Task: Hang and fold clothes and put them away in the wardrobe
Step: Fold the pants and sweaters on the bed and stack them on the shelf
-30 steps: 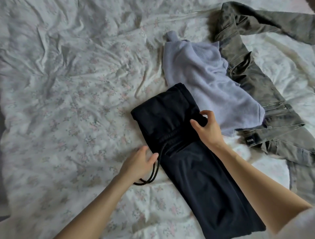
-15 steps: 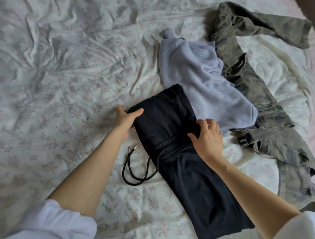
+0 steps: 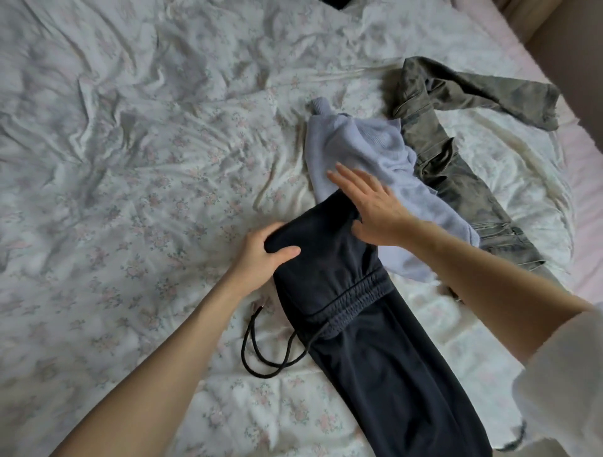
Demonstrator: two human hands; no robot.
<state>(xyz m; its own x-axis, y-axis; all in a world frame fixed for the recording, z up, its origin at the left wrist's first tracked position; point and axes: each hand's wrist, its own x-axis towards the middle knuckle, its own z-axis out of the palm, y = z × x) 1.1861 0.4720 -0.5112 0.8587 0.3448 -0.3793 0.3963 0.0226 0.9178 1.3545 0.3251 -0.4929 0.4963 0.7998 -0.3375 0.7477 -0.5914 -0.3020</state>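
Dark navy sweatpants [image 3: 375,352] lie folded lengthwise on the bed, the far end doubled back over the elastic waistband. A black drawstring [image 3: 261,355] loops out on the sheet to their left. My left hand [image 3: 264,254] grips the left corner of the folded end, thumb on top. My right hand [image 3: 372,205] lies flat with straight fingers across the right side of that fold, reaching over a lilac sweater [image 3: 362,153] beside it.
Grey-green washed jeans [image 3: 456,173] sprawl to the right of the sweater, one leg [image 3: 489,94] stretched toward the bed's right edge. The crumpled floral sheet [image 3: 130,163] covers the bed. A dark item [image 3: 336,3] peeks in at the top.
My left hand has closed on the left corner of the folded end, having only touched it before. My right hand opened flat and slid up toward the sweater. The view shifted.
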